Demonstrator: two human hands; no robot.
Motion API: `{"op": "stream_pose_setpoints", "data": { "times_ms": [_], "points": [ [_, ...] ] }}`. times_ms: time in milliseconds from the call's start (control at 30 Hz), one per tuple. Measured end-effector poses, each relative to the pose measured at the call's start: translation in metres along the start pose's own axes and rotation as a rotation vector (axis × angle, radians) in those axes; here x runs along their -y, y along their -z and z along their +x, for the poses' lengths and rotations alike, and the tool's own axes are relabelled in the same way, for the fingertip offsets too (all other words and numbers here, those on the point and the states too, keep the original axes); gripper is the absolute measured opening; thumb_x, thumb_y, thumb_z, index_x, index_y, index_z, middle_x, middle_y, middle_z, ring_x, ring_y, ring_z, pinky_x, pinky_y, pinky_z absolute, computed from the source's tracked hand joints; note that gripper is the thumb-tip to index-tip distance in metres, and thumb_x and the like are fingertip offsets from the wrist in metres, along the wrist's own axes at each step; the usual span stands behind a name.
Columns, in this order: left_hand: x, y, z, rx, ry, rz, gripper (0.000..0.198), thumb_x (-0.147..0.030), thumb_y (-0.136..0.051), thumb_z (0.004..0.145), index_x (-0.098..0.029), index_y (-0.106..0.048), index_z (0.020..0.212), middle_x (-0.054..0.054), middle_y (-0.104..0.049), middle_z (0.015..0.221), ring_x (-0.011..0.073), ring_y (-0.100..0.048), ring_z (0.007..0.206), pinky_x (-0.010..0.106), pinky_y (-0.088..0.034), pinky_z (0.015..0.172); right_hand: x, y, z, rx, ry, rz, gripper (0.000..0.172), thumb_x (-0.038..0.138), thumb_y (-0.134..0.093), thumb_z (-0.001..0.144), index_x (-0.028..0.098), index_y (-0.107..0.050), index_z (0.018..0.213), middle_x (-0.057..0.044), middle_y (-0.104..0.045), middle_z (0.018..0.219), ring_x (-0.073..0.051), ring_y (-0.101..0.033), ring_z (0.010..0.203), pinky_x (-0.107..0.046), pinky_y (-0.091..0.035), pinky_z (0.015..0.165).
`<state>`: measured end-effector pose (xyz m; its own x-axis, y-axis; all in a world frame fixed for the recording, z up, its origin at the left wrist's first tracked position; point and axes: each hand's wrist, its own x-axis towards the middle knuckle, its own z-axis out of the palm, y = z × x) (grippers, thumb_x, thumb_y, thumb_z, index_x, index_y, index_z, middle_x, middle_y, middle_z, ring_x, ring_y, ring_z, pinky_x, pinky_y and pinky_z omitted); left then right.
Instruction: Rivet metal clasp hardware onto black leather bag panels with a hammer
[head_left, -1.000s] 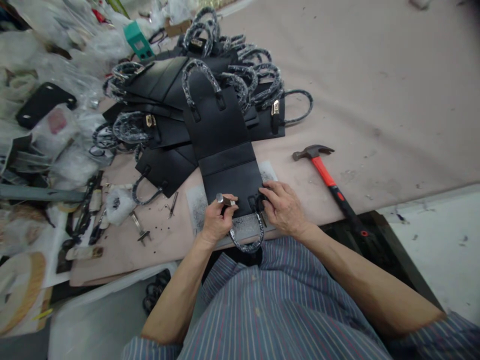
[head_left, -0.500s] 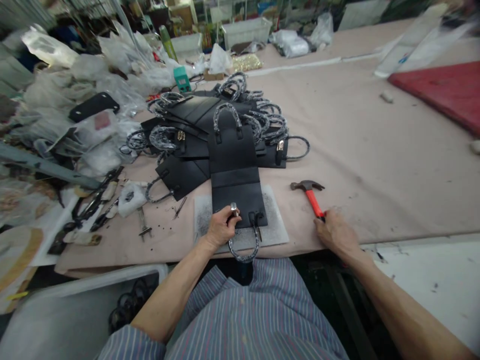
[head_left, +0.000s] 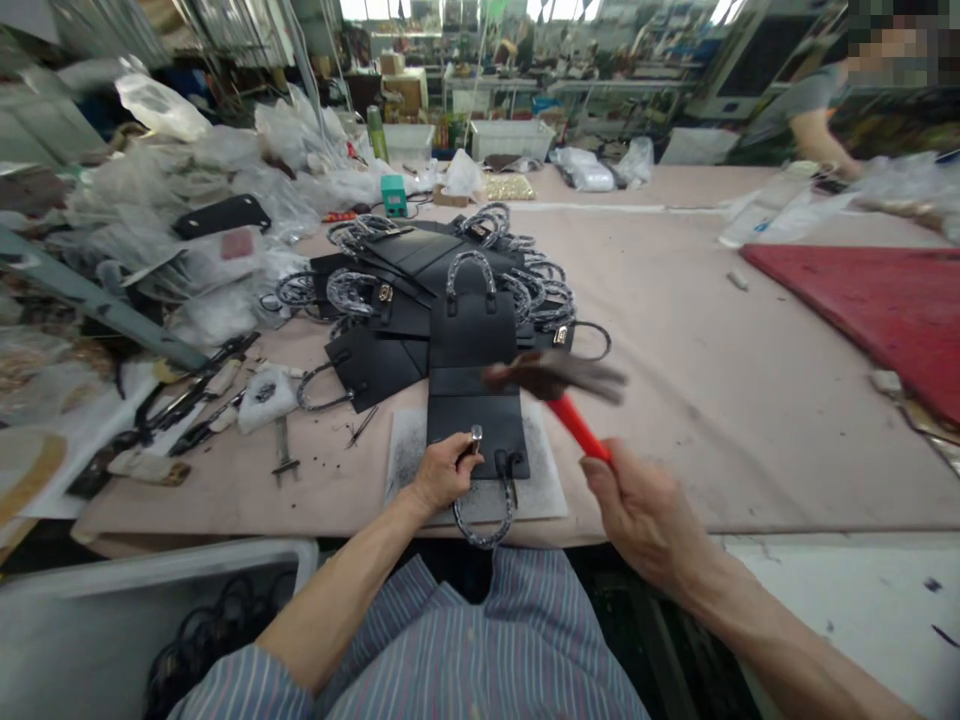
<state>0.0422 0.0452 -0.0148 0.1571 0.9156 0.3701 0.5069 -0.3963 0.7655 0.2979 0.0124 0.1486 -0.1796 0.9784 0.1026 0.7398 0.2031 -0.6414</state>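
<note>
My left hand (head_left: 442, 474) is closed around a short upright metal punch (head_left: 476, 437) with a shiny top. Its lower end is hidden by my fingers, over the near half of a black handbag piece (head_left: 474, 340). That piece has a wrapped loop handle at each end and lies partly on a pale board (head_left: 551, 470). In my right hand (head_left: 649, 508) is a claw hammer (head_left: 577, 425) with a red handle, raised above the table, its head blurred, to the right of the punch and farther from me.
More black bag pieces (head_left: 409, 255) with wrapped handles are piled behind. Loose tools (head_left: 281, 460) and plastic bags (head_left: 202, 165) crowd the left. A red sheet (head_left: 855, 310) lies at the right. A grey bin (head_left: 225, 555) stands below the table edge. Another person's arm (head_left: 817, 135) shows far right.
My right hand has lifted the hammer off the table and brought it left, toward the punch. My left hand keeps its hold on the punch. The view has tilted up.
</note>
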Motion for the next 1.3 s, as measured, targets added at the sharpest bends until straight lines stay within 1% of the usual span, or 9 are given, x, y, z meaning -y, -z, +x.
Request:
{"op": "stream_pose_setpoints", "data": {
  "times_ms": [100,267,433,567,800,900,967,1100,1300],
  "points": [
    [0.0,0.0,0.0,0.007,-0.003,0.012,0.011,-0.015,-0.064,0.085,-0.02,-0.067,0.095,0.003,-0.071,0.082,0.0183,-0.069,0.075,0.029,-0.055,0.072,0.019,0.017,0.006,0.128,0.134,-0.213,0.034,0.051,-0.045,0.095,0.026,-0.044,0.072,0.002,-0.045,0.051,-0.014,-0.03,0.041,-0.031,-0.016,0.048],
    [0.002,-0.001,-0.001,-0.005,-0.008,-0.019,0.011,-0.016,-0.065,0.086,-0.02,-0.067,0.095,0.004,-0.072,0.085,0.0193,-0.071,0.078,0.031,-0.056,0.075,0.031,0.018,0.004,-0.204,0.108,-0.061,0.038,0.054,-0.03,0.101,0.029,-0.047,0.079,-0.001,-0.052,0.057,-0.019,-0.046,0.048,-0.032,-0.03,0.048],
    [0.008,-0.004,-0.003,-0.006,0.017,-0.043,0.011,-0.016,-0.065,0.086,-0.021,-0.068,0.094,0.004,-0.073,0.085,0.0197,-0.071,0.078,0.031,-0.057,0.075,0.016,0.011,-0.005,0.15,0.056,-0.102,0.041,0.058,-0.044,0.096,0.027,-0.045,0.069,0.003,-0.046,0.05,-0.015,-0.038,0.042,-0.03,-0.023,0.046],
    [0.008,-0.003,-0.003,-0.015,0.013,-0.07,0.013,-0.018,-0.064,0.087,-0.021,-0.068,0.099,0.005,-0.074,0.093,0.0196,-0.072,0.084,0.032,-0.058,0.08,-0.018,0.014,-0.002,-0.007,-0.15,0.061,0.043,0.058,-0.037,0.099,0.025,-0.047,0.073,0.002,-0.051,0.058,-0.015,-0.047,0.051,-0.027,-0.034,0.049],
    [-0.001,0.004,0.001,0.015,0.04,-0.097,0.02,-0.022,-0.065,0.091,-0.021,-0.069,0.111,0.006,-0.075,0.099,0.0185,-0.072,0.085,0.031,-0.059,0.081,-0.126,-0.039,0.004,0.135,-0.493,-0.101,0.039,0.044,-0.035,0.098,0.021,-0.057,0.078,-0.001,-0.054,0.057,-0.017,-0.049,0.048,-0.029,-0.042,0.05],
    [-0.004,0.009,0.004,0.047,0.03,-0.128,0.026,-0.022,-0.066,0.091,-0.021,-0.068,0.117,0.006,-0.075,0.103,0.0187,-0.073,0.09,0.032,-0.059,0.086,-0.132,-0.063,0.007,-0.005,-0.346,-0.24,0.031,0.035,-0.044,0.096,0.013,-0.064,0.108,-0.017,-0.068,0.097,-0.028,-0.065,0.086,-0.043,-0.054,0.077],
    [-0.005,0.011,0.006,0.071,0.029,-0.128,0.02,-0.022,-0.066,0.09,-0.02,-0.07,0.11,0.006,-0.075,0.099,0.0183,-0.073,0.089,0.031,-0.058,0.085,-0.118,-0.079,0.012,-0.085,-0.117,-0.256,0.04,0.032,-0.048,0.095,0.012,-0.058,0.129,-0.023,-0.06,0.129,-0.034,-0.059,0.115,-0.053,-0.05,0.097],
    [-0.007,0.013,0.011,0.076,0.071,-0.109,0.011,-0.022,-0.068,0.088,-0.019,-0.073,0.098,0.005,-0.076,0.093,0.0186,-0.073,0.086,0.031,-0.058,0.081,-0.084,-0.112,0.021,0.051,0.309,-0.209,0.045,0.029,-0.048,0.098,0.018,-0.053,0.141,-0.017,-0.055,0.144,-0.033,-0.051,0.132,-0.057,-0.044,0.109],
    [-0.003,0.011,0.015,-0.015,0.325,-0.223,0.008,-0.021,-0.068,0.088,-0.019,-0.075,0.091,0.005,-0.079,0.092,0.0196,-0.075,0.084,0.031,-0.061,0.078,-0.082,-0.134,0.013,0.111,0.269,-0.227,0.044,0.027,-0.041,0.101,0.016,-0.053,0.143,-0.014,-0.051,0.152,-0.033,-0.043,0.141,-0.061,-0.031,0.119]
  ]
}}
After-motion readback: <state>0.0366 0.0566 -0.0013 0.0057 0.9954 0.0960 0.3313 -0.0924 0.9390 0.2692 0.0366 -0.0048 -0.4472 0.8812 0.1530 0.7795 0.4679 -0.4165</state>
